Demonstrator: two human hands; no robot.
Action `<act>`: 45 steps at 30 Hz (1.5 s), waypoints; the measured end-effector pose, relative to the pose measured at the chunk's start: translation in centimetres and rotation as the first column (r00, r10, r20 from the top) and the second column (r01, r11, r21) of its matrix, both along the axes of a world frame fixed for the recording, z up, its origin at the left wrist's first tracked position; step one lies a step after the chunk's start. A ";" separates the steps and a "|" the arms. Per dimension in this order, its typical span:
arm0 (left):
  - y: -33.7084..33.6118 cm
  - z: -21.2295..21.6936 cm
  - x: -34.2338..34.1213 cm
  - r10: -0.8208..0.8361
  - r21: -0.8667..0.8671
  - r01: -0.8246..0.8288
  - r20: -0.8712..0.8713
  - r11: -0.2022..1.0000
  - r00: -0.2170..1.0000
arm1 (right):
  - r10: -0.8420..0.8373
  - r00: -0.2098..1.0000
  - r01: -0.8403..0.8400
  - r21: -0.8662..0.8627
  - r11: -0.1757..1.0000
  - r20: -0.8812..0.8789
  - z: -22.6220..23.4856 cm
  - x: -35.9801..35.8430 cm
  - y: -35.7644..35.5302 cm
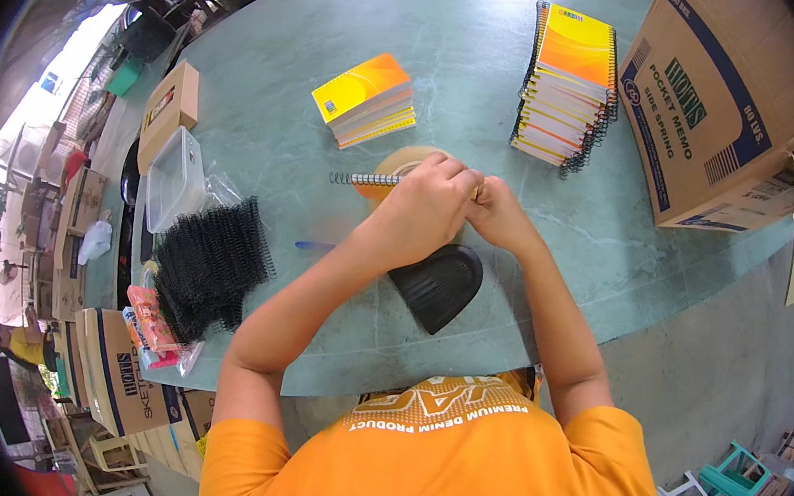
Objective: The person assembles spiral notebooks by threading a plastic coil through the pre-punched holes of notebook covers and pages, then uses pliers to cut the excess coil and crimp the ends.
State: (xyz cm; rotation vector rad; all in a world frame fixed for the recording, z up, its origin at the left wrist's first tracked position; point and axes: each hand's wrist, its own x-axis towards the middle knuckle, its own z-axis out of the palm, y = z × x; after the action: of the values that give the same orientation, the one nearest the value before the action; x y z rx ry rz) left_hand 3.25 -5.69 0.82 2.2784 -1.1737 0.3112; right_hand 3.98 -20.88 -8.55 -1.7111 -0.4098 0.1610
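Spiral notebook (365,179) pokes out left, clutched by left hand (425,208) and right hand (499,215)

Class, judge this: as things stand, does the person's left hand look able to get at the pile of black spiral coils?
Probably yes. The left hand is busy on the small spiral notepad, but the black coils lie uncovered on the table on the left side, with nothing between.

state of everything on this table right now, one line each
left hand: closed over the small notebook
right hand: pinching its end
small notebook: held, spiral showing
tall notebook stack: upright, bound
short notebook stack: lying flat
black spirals: loose pile
clear tub: lid on
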 end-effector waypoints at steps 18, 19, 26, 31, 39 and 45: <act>3.6 4.7 -1.3 0.474 -0.383 -0.376 0.206 0.844 0.856 | -0.330 0.603 0.564 -0.096 0.820 0.727 16.5 -0.2 -4.0; 4.0 4.6 -1.4 0.468 -0.352 -0.386 0.186 0.853 0.864 | -0.335 0.504 0.668 -0.114 0.735 0.796 17.8 0.9 -5.0; 4.8 -0.1 -2.2 0.305 -0.263 -0.273 0.088 0.925 0.948 | -0.076 0.612 0.784 -0.592 0.188 0.787 13.2 4.8 -6.6; 5.3 -1.1 -1.8 0.279 -0.248 -0.252 0.078 0.935 0.957 | -0.097 0.589 0.787 -0.541 0.297 0.802 12.5 5.0 -6.7; 6.6 -2.4 -2.5 0.319 -0.258 -0.294 0.059 0.920 0.946 | -0.081 0.500 0.854 -0.475 0.212 0.863 12.9 4.8 -4.6; 9.0 -2.9 -3.1 0.399 -0.229 -0.416 -0.116 0.880 0.909 | -0.315 0.611 0.755 -0.415 0.508 0.726 15.8 5.9 -6.5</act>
State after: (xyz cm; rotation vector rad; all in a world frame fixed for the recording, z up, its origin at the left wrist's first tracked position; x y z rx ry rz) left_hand 0.11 3.34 -2.11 2.2725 -0.5704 0.5080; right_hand 9.89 -27.42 7.21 -2.5784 -0.1729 -0.8464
